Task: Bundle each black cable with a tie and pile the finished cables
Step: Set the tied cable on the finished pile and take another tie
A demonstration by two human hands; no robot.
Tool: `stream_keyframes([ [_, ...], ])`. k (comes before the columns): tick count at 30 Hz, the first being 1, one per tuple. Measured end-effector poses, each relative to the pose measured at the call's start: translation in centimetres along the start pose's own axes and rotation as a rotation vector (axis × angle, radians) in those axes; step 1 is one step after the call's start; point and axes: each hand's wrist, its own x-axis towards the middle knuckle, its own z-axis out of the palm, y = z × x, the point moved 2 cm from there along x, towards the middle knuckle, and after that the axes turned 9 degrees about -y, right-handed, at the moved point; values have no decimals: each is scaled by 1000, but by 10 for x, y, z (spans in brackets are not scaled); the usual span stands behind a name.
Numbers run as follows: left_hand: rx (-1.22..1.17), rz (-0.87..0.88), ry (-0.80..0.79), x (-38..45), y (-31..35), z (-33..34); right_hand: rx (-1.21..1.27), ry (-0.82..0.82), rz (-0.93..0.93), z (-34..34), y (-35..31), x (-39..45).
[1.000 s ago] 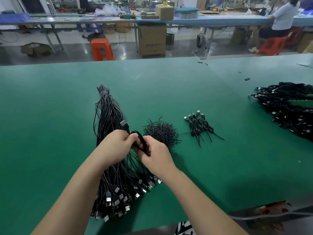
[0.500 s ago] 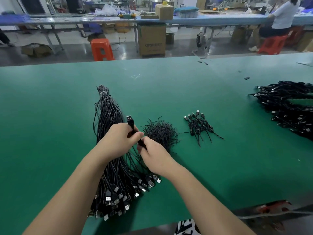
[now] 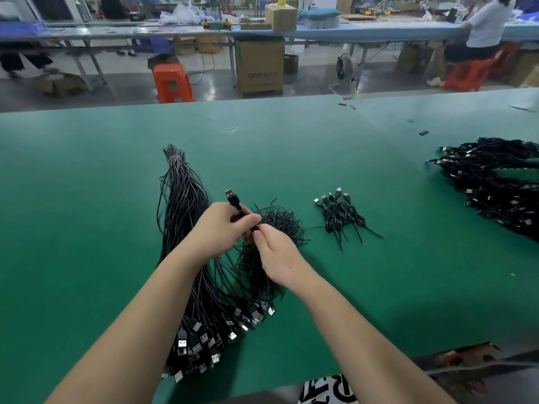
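Two bare forearms are stretched from the near edge over the green table [image 3: 87, 199], meeting at its middle. At the left, a long sheaf of loose cables [image 3: 186, 228] is laid from far to near, its plugs fanned out at the near end under the left forearm; the cables are too many to be counted. The left hand [image 3: 217, 230] is held knuckles up, its fingers curled round one folded cable [image 3: 233, 201], whose plug is seen sticking up and away above the thumb. The right hand [image 3: 277, 255] is set just beside it, fingertips touching those of the left, with thumb and forefinger pinched on something thin and black at the cable; whether that is a tie or the cable itself cannot be told. Under and beyond the right hand a tangled heap of ties [image 3: 277, 225] is spread. Further right, a small pile of finished cables [image 3: 342, 215] is laid, with about five plugs pointing away. At the far right edge, well apart, a large black heap of cables [image 3: 495, 185] is seen, partly cut off.
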Motion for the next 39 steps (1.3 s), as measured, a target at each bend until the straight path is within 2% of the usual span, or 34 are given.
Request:
stream_keyframes([
  [2, -409, -9, -94, 4, -8, 4, -15, 64, 22, -5, 6, 1],
  [3, -557, -37, -96, 8, -17, 4, 6, 89, 46, -9, 10, 1],
  [4, -592, -82, -62, 12, -29, 2, 45, 112, 72, -12, 14, 1],
  [5, -493, -141, 3, 16, -42, -1, 102, 126, 98, -16, 18, 1],
  [7, -27, -250, 119, 23, -67, -4, 217, 139, 137, -20, 24, 1],
  [9, 312, -287, 119, 27, -83, 1, 257, 147, 159, -23, 29, 1],
  [13, 504, -296, 34, 33, -102, 20, 244, 155, 185, -24, 36, 0],
  [18, 622, -270, 26, 37, -106, 33, 178, 181, 175, -23, 38, 0],
  [23, 615, -268, 64, 39, -110, 36, 119, 175, 163, -23, 41, -2],
  [27, 602, -209, 127, 36, -110, 29, 132, 151, 169, -23, 43, -1],
  [34, 737, -142, 162, 20, -100, 7, 95, 209, 165, -29, 38, -1],
  [37, 641, -91, 255, 8, -91, -6, 103, 224, 131, -32, 33, -3],
  [39, 381, -67, 330, 3, -77, -11, 170, 174, 65, -30, 26, -3],
])
